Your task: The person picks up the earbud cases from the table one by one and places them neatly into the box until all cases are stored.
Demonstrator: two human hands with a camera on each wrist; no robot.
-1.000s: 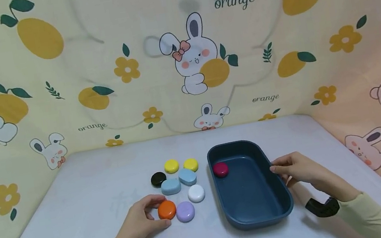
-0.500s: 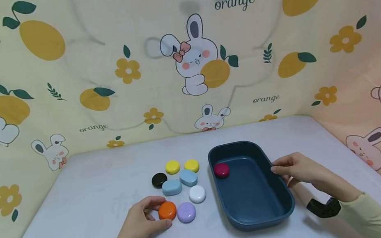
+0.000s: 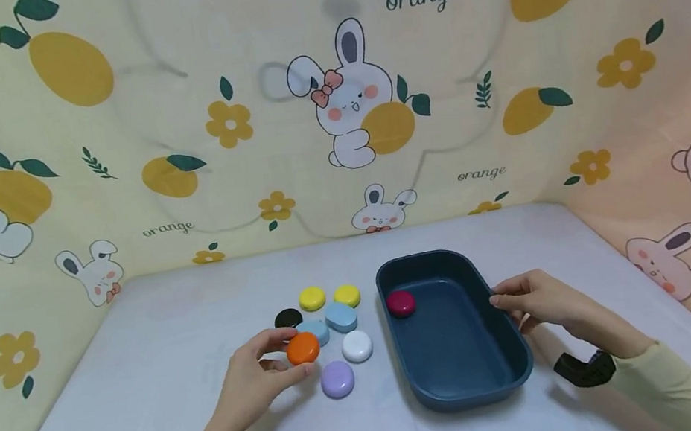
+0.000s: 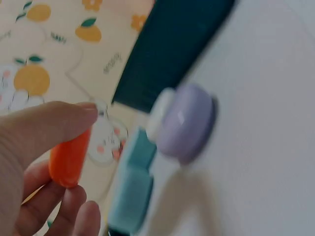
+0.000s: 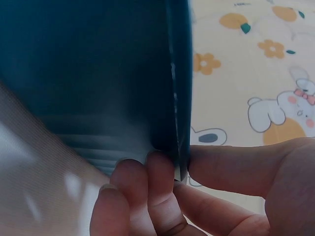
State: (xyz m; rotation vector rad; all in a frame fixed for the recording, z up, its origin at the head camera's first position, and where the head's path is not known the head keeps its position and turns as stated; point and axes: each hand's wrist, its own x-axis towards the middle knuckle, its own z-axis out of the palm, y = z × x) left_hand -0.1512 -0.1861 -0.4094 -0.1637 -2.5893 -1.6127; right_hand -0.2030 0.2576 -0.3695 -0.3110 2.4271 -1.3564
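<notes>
My left hand (image 3: 252,375) pinches a glossy orange disc (image 3: 302,348) between thumb and fingers, lifted off the table; the left wrist view shows the orange disc (image 4: 70,160) edge-on. A lilac disc (image 3: 337,379) lies just in front of it, with a white disc (image 3: 356,346) to the right. Behind the orange disc is a light blue oval piece (image 3: 315,332), partly hidden. My right hand (image 3: 545,303) grips the right rim of a dark blue tray (image 3: 466,401), thumb on one side of the wall and fingers on the other (image 5: 162,191). One crimson disc (image 3: 401,304) lies inside the tray.
Farther back on the white table (image 3: 144,398) lie two yellow discs (image 3: 312,298), a black disc (image 3: 288,319) and a second light blue piece (image 3: 341,316). A printed cloth (image 3: 280,143) with rabbits and oranges rises behind and along the sides.
The left hand has raised the orange disc off the table and moved it slightly away and to the right, apart from the lilac disc. The right hand stays on the tray.
</notes>
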